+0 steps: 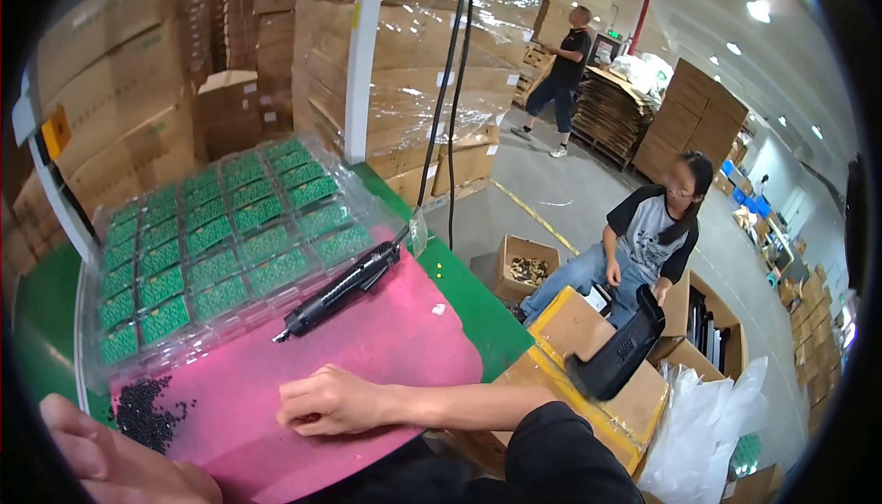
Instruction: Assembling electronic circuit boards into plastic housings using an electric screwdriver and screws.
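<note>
My right hand [329, 401] rests on the pink mat [386, 343] with its fingers curled under; nothing shows in it. Its forearm, in a black sleeve, comes in from the lower right. My left hand [106, 460] lies at the lower left edge, very close to the camera and partly cut off, so its grip is unclear. Between the two hands, nearer the left, sits a small heap of black screws [142, 412]. A black electric screwdriver [338, 293] lies on the mat above my right hand, its cable running upward. A clear tray [354, 187] of green circuit boards [213, 249] lies behind it.
The green bench [478, 306] ends just right of the mat. Beyond it are open cardboard boxes [588, 339] and clear bags [707, 430]. A seated person [648, 237] holds a black plastic part [617, 354]. Wrapped carton stacks [404, 54] stand behind; another person [562, 67] stands far back.
</note>
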Demonstrator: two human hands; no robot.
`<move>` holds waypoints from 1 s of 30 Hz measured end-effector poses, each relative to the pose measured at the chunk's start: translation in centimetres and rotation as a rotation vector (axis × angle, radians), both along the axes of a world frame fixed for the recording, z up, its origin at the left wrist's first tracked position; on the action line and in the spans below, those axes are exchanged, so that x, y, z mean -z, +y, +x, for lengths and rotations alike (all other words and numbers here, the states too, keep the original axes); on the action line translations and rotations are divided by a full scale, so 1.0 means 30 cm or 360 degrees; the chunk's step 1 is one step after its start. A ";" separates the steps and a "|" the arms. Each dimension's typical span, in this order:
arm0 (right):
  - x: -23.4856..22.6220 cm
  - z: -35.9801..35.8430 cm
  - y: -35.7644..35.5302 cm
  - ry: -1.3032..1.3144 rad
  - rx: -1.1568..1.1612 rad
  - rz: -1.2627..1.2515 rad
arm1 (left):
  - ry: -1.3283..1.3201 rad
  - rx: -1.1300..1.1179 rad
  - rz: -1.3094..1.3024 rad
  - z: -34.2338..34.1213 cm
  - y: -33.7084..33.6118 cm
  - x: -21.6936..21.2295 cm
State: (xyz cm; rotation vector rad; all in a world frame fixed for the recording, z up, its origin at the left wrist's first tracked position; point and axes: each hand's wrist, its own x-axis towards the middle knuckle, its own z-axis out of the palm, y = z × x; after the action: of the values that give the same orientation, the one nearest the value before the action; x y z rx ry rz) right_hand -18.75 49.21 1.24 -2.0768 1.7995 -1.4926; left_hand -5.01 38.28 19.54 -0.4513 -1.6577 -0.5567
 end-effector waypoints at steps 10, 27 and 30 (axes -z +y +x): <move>-0.096 0.023 0.120 0.0334 0.0325 -0.0231 | 0.0659 0.0300 -0.0372 -0.027 -0.105 0.039; 0.740 0.093 1.526 -0.1169 0.3804 0.1228 | -0.0679 0.0319 -0.1013 -0.166 -0.015 0.196; 0.867 0.056 1.585 -0.1254 0.3683 0.1277 | -0.1269 0.0259 -0.0738 -0.227 -0.140 0.424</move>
State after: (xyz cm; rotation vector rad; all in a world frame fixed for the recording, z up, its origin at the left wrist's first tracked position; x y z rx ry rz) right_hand -17.06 96.77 -24.78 1.4627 2.8267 -0.5265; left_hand -11.82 34.09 6.83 -0.7693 -2.5536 -0.4967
